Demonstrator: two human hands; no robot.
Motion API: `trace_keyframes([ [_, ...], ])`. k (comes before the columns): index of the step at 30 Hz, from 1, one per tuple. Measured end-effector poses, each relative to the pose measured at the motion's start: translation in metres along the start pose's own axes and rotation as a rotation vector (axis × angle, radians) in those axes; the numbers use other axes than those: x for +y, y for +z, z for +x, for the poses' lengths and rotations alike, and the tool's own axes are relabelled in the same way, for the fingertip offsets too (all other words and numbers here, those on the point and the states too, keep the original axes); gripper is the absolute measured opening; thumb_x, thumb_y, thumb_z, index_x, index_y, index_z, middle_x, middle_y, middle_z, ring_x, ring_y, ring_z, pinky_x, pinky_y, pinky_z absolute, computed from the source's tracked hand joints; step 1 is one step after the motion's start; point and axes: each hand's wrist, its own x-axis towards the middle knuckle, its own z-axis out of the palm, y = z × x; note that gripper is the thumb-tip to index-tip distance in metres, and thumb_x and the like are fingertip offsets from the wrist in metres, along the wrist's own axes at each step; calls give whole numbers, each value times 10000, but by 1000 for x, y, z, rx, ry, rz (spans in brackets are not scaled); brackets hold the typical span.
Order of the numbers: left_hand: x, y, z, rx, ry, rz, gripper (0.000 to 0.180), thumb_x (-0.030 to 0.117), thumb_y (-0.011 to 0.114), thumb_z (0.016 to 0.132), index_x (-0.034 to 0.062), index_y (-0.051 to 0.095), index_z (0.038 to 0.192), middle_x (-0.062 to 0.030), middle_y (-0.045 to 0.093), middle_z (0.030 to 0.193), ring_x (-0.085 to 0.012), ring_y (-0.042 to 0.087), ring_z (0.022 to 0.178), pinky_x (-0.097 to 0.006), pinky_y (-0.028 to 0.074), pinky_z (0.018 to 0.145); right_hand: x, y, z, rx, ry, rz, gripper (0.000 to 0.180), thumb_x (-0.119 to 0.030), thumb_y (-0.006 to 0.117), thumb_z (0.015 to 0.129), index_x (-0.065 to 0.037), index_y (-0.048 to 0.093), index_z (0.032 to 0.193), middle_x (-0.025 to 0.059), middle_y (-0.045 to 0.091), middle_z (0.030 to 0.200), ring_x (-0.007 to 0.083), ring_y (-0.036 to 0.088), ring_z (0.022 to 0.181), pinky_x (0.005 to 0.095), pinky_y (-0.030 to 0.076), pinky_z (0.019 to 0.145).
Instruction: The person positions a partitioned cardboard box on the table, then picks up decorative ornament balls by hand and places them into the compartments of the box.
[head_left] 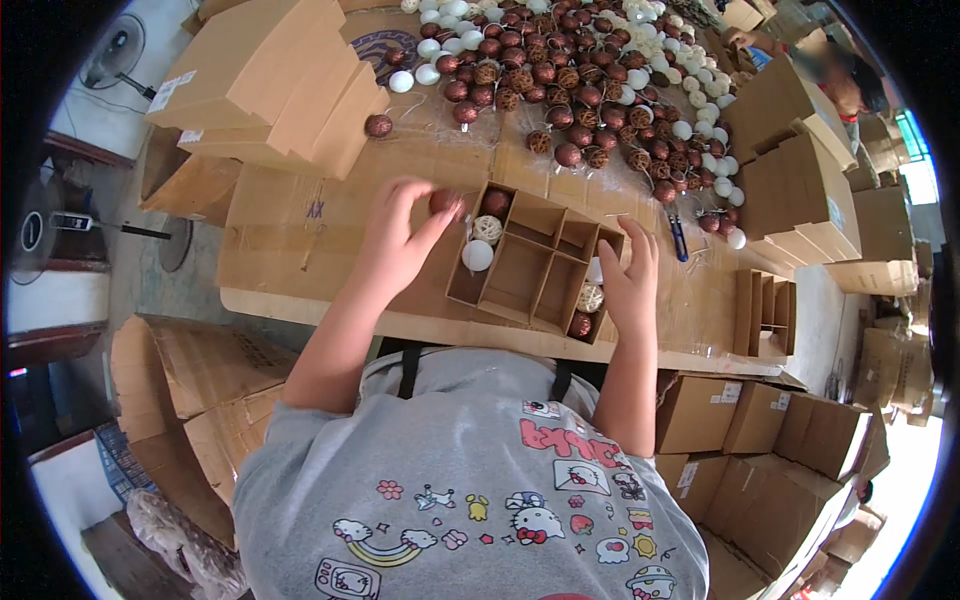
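Over the divided cardboard tray (520, 262) I see left hand (395, 240) pinching a brown ball (443, 201) for a slot, right hand (630, 285) open, steadying the tray's edge.

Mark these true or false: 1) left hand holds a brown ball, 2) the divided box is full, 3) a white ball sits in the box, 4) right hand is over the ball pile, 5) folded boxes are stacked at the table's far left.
1. True: the left hand pinches a brown ball at the divided box.
2. False: several middle compartments are empty.
3. True: a white ball lies in a left compartment.
4. False: the right hand rests at the box's right end, well short of the ball pile.
5. True: folded boxes are stacked there.
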Motion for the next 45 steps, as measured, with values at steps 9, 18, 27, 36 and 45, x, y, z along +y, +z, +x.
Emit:
trace_keyframes([
  [9, -31, 83, 95, -112, 309, 411, 457, 192, 698, 783, 38, 540, 1183, -159, 528, 1180, -345, 516, 1098, -431, 445, 930, -1, -9, 34, 14, 18, -56, 278, -154, 588, 852, -39, 615, 1103, 178, 607, 1108, 340, 573, 1048, 383, 454, 893],
  [18, -21, 135, 135, -547, 100, 636, 469, 208, 607, 869, 117, 480, 1311, -170, 547, 1247, -327, 505, 1187, -467, 434, 949, 34, 41, 115, -49, -100, -221, 346, -138, 588, 819, -48, 596, 1153, 182, 535, 1237, 368, 535, 1102, 410, 446, 943],
  [27, 24, 41, 86, -191, -54, -39, 326, 253, 684, 822, 27, 548, 1012, -105, 644, 898, -249, 611, 821, -367, 485, 731, 51, 61, 139, -111, 90, -370, 395, -208, 667, 770, -79, 576, 1132, 188, 579, 1132, 357, 557, 1069, 437, 468, 912],
  [36, 40, -18, -14, -399, -194, -47, 215, 205, 655, 842, 16, 621, 938, -129, 640, 795, -253, 596, 710, -358, 460, 661, 43, 66, 128, 103, -2, -264, 362, -253, 643, 789, -100, 600, 1114, 164, 575, 1114, 366, 573, 1013, 430, 474, 872],
  [45, 30, -11, -41, -329, -41, -135, 315, 146, 674, 822, 25, 577, 1096, -136, 623, 981, -293, 578, 913, -384, 461, 795, 19, 30, 61, 334, 46, 353, 306, -65, 681, 807, -20, 570, 1088, 100, 540, 1061, 180, 562, 917, 291, 484, 817],
])
